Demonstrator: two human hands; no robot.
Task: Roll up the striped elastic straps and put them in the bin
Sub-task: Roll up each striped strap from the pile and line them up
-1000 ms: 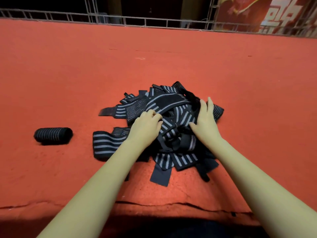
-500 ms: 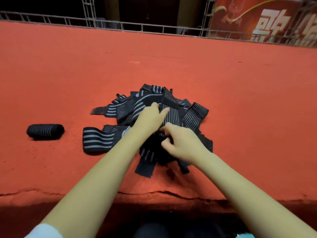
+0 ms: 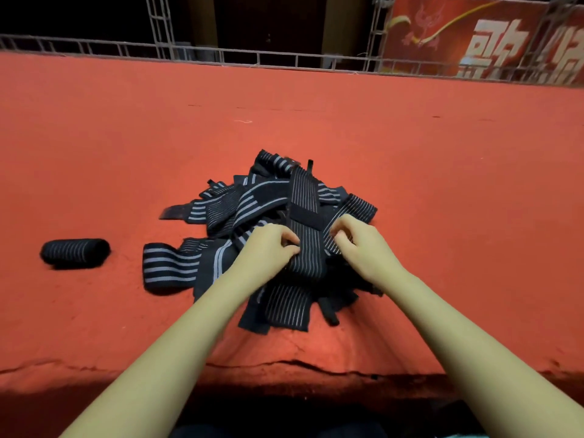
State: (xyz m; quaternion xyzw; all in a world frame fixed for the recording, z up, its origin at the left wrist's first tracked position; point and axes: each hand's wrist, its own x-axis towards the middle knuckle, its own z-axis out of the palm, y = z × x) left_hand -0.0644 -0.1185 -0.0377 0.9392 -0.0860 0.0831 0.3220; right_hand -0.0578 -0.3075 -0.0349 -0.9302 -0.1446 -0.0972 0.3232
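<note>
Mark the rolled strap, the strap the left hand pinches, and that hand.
rolled strap (image 3: 75, 252): head view, striped side.
held strap (image 3: 308, 257): head view, its striped middle.
left hand (image 3: 268, 251): head view, back of hand.

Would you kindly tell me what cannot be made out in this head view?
Bin: outside the head view's edges.
Pile: upper straps hide how many lie beneath.
Left hand and right hand: fingertips curl into the top strap, hiding the grip.
Rolled strap: fastening too dark to tell.
</note>
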